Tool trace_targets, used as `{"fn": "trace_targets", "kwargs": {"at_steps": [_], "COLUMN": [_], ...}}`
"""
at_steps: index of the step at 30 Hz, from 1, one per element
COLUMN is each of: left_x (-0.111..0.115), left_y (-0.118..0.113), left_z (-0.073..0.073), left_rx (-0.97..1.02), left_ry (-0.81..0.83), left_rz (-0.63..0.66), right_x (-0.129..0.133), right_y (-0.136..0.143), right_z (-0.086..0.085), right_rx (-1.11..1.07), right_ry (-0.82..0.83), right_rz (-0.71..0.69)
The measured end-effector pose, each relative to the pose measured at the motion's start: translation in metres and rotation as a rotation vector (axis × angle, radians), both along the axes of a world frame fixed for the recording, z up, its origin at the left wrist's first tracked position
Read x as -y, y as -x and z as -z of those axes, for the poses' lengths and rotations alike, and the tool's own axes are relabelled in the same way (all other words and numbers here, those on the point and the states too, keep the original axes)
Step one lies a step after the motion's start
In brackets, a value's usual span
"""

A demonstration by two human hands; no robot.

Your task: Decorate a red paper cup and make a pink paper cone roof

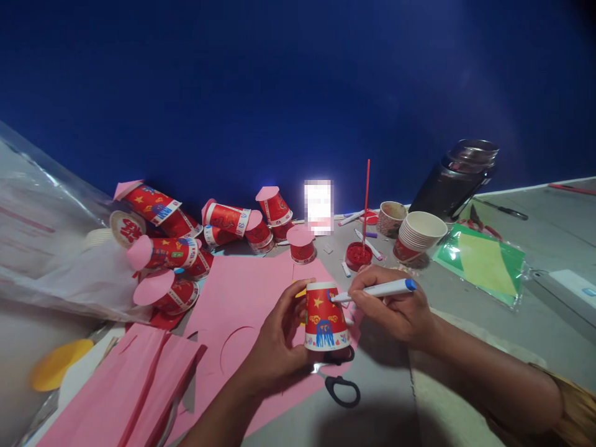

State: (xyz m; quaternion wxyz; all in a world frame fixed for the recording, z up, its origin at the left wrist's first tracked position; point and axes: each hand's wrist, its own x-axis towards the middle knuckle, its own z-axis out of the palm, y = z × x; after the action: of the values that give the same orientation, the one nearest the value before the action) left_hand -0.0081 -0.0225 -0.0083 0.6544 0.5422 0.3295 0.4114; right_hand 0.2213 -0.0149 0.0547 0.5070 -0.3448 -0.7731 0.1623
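One dark blue wall [209, 81] spans 10 to 2 o'clock around the view's centre, above one grey table [382, 385]. One clear plastic bag [41, 211] bulges at 9 o'clock. One flat pink paper sheet [223, 298] lies at 7 o'clock, with folded pink paper [112, 391] at 8. Toward 9 o'clock, at least ten red paper cups with pink paper pieces [228, 218] lie heaped or stand. Between 2 and 3 o'clock leans one dark metal flask [435, 186]. Of the two hands, the left hand [282, 332], toward 6 o'clock, grips one red-and-white patterned paper cup [321, 313] upside down at 5 o'clock; the right hand [395, 304], at 4, pinches one white marker with a blue end [386, 288], its tip at the cup's red wall beside a blue mark. One nested stack of white-rimmed paper cups [416, 239] stands at 3 o'clock, its number unclear. One pair of black-handled scissors [329, 386] lies below the held cup, at 5 o'clock. The smallest is one round red pot [358, 256] at 4 o'clock, holding one thin red stick [367, 198].
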Motion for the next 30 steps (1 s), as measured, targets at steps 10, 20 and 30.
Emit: {"fn": "trace_targets", "kwargs": {"at_steps": [10, 20, 30], "left_x": [0.0002, 0.0, -0.0007], "left_y": [-0.0008, -0.0004, 0.0005], "left_z": [0.0021, 0.0026, 0.005], "left_rx": [0.036, 0.048, 0.061], "left_ry": [0.025, 0.063, 0.05], "left_rz": [0.001, -0.017, -0.037], "right_x": [0.0007, -0.0008, -0.0033], "right_y": [-0.0002, -0.0007, 0.0012], "right_z": [-0.0002, 0.0079, 0.0077], "right_rx": [0.0, -0.124, -0.082], "right_ry": [0.038, -0.013, -0.076], "right_rz": [-0.021, 0.084, 0.082]}}
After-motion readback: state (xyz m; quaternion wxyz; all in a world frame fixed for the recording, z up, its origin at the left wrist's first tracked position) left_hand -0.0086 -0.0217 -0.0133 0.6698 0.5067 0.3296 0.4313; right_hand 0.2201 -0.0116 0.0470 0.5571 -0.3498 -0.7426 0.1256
